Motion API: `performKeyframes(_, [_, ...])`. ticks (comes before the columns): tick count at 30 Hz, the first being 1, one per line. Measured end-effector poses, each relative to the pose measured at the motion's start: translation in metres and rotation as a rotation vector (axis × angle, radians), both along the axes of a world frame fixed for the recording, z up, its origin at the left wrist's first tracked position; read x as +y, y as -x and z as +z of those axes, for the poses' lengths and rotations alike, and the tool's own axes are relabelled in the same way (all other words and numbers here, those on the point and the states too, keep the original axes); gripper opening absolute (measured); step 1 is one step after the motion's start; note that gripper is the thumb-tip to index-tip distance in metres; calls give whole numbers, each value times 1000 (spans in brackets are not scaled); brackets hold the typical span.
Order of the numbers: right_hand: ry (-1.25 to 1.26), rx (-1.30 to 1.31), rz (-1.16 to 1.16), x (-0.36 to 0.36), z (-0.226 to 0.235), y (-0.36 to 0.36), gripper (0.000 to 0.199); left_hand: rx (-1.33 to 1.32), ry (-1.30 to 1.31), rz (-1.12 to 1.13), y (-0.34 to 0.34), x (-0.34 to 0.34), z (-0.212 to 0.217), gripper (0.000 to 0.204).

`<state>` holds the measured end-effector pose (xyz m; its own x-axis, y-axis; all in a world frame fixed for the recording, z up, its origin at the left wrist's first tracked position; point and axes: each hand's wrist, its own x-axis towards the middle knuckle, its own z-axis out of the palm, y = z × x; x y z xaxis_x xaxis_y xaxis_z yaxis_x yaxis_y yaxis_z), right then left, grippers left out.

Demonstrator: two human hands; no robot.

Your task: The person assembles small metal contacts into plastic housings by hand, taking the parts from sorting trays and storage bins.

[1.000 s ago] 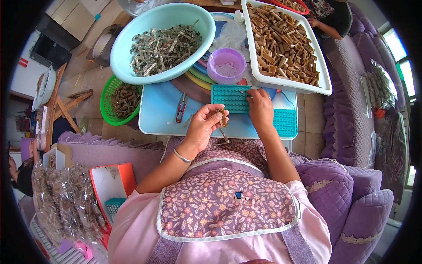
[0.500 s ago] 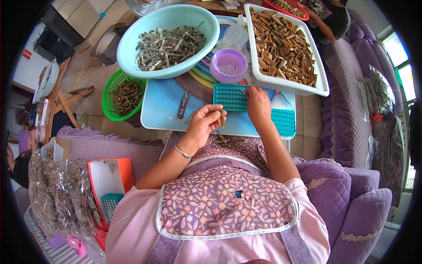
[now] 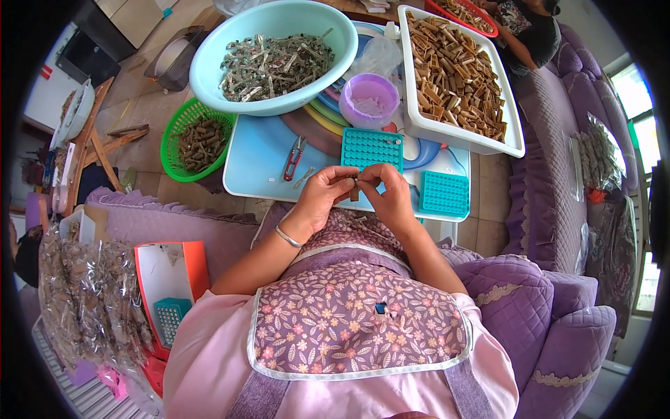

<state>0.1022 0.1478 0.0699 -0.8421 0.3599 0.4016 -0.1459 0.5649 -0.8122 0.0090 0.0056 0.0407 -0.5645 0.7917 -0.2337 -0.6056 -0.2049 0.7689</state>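
Over my lap at the near table edge, my left hand (image 3: 321, 199) pinches a small brown casing (image 3: 354, 194), long and narrow. My right hand (image 3: 388, 199) closes its fingertips at the casing's upper end. Whatever small part they may hold is hidden. Just beyond my hands lies a teal tray (image 3: 357, 155) with rows of hollows and a few tiny pieces near its far right corner. A second teal tray (image 3: 444, 195) rests to the right of my right hand. Red-handled thread snips (image 3: 294, 158) lie on the table to the left.
A purple bowl (image 3: 345, 112) with white bits stands behind the tray. A white bin (image 3: 413, 105) of brown casings is at the right, a pale blue basin (image 3: 202, 77) of metallic strips at the left, above a green basket (image 3: 169, 150). Another person (image 3: 534, 38) sits at far right.
My right hand has left the teal tray and come back to meet my left hand at the brown casing. The casing now hangs between both hands' fingertips.
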Motion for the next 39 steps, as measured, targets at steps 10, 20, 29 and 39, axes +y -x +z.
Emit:
performKeyframes(10, [27, -101, 152, 22, -3, 1, 15, -24, 46, -19, 1, 0, -3, 20])
performKeyframes(20, [-615, -272, -349, 70, -19, 40, 15, -86, 79, -45, 5, 2, -2, 20])
performKeyframes(29, [-57, -205, -195, 46, -3, 28, 6, -89, 109, -28, 1, -1, -4, 20])
performKeyframes(39, [51, -175, -30, -4, 15, -13, 16, -85, 94, -27, -5, -1, 1, 19])
